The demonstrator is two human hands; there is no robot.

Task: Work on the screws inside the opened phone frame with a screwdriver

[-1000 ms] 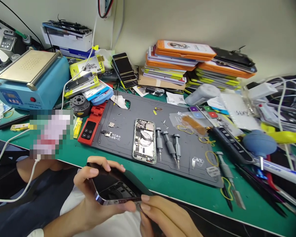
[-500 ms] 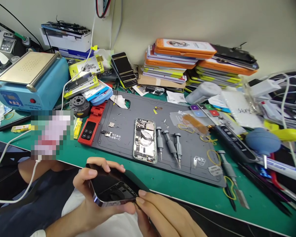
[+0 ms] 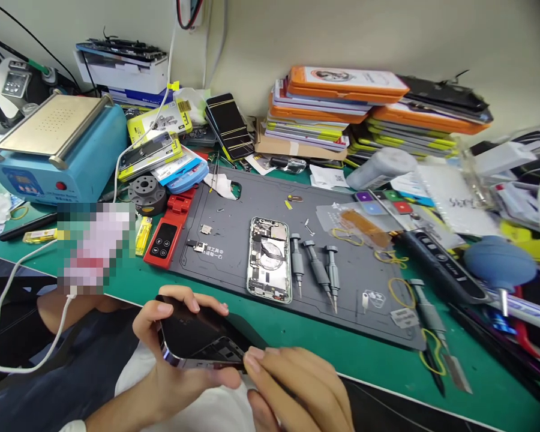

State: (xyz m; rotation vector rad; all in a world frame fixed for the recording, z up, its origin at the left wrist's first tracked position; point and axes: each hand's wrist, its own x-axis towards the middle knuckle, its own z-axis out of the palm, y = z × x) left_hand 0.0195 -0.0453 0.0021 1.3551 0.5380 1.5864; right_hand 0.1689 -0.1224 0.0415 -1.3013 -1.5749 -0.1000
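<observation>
At the left of the table point(image 3: 297, 336) sits a light-blue machine point(image 3: 78, 162) with a metal plate on top. Just in front of it is a blurred-out pinkish thing point(image 3: 101, 240), with a white cable point(image 3: 29, 370) plugged into its near end. A round grey stand point(image 3: 147, 193) comes next, with a yellow packet point(image 3: 143, 236) in front of it, then a red device point(image 3: 163, 243) with four buttons, at the left end of a dark mat point(image 3: 238, 204).

Below the mat, the left hand point(image 3: 168, 375) grips a dark phone point(image 3: 193, 330), its thumb along the near edge and its fingers over the far edge; the phone is held tilted, off the table. On the mat lies an opened phone point(image 3: 270, 264), inner parts facing up. The right hand point(image 3: 294, 384) has its fingers bent together, tips at the right end of the dark phone's near edge; whether they pinch anything cannot be told.

Right of the opened phone lie three grey screwdrivers point(image 3: 317, 264) side by side. Beyond the mat's right end are a black pen-like tool point(image 3: 441, 264) and a blue rubber bulb point(image 3: 499, 264).
</observation>
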